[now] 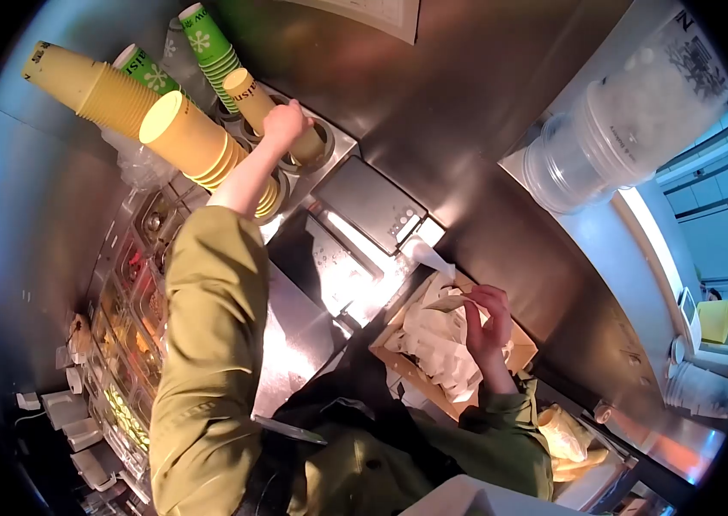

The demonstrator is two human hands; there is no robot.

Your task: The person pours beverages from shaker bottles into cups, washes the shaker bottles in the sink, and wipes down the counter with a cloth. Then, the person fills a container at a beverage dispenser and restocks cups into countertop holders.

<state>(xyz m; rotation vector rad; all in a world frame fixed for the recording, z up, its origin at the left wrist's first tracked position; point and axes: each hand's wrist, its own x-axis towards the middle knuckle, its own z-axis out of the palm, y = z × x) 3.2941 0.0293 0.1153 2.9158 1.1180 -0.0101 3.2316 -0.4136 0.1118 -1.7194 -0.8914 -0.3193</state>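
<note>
Left hand (pixel 287 129) curled against slim yellow paper-cup stack (pixel 250 95), hidden fingertips, grip untellable | right hand (pixel 491 323) pinched small flat pale packet (pixel 446 304) | below it, open brown cardboard box (pixel 522 347) presumably kept white paper-like packets (pixel 437 334) together | packet's print unreadable | stack's base hidden beyond left wrist

Box (pixel 520 351) brown; papers (pixel 437 331) inside it white, slip (pixel 448 304) over it beige. Well apart from box, up-left: wide cups (pixel 183 133) plain yellow, slim cup (pixel 246 88) yellow with dark lettering, green cups (pixel 203 43) with white snowflake pattern. Lid (pixel 368 202) between box and cups: black. Sleeve (pixel 214 301) left of box: olive green. Far left of box, food trays (pixel 134 262): red, orange, green patches. Up-right of box: clear containers (pixel 622 129), dark print. Far right of box: tub (pixel 714 321), yellow.
</note>
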